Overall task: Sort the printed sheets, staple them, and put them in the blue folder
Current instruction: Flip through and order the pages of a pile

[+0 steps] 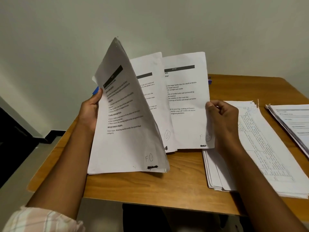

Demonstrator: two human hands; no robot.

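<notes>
Two hands hold printed sheets upright above a wooden desk [175,186]. The left hand [89,113] grips the left edge of a thick bundle [123,128], thumb in front near the top of the text, fingers hidden behind the paper. This bundle tilts toward the camera and turns its face rightward; its front page carries headings such as "TASK DESCRIPTION" and "REQUIRED PROPS", with a handwritten "F" and a circled 1 near the bottom right corner. A bit of blue [95,90] peeks out behind the bundle just above the left thumb; whether it is the folder cannot be told.

The right hand [222,118] pinches the right edge of a single sheet [185,101], fingers curled round the paper's margin. That page has a dark header bar and text about an oil bottle, and a pencilled "F" with a circled mark at its lower right. Between it and the bundle stands a middle sheet [150,91], partly covered by both, with a circled number low down.

On the desk to the right lies a flat pile [260,148] of pages printed with a table, under the right forearm. Farther right, at the frame's edge, rests another stack [294,121]. A small blue-purple object [209,80] shows behind the held sheet, on the desk's far side; its kind cannot be told. A checked sleeve [41,220] covers the left upper arm.
</notes>
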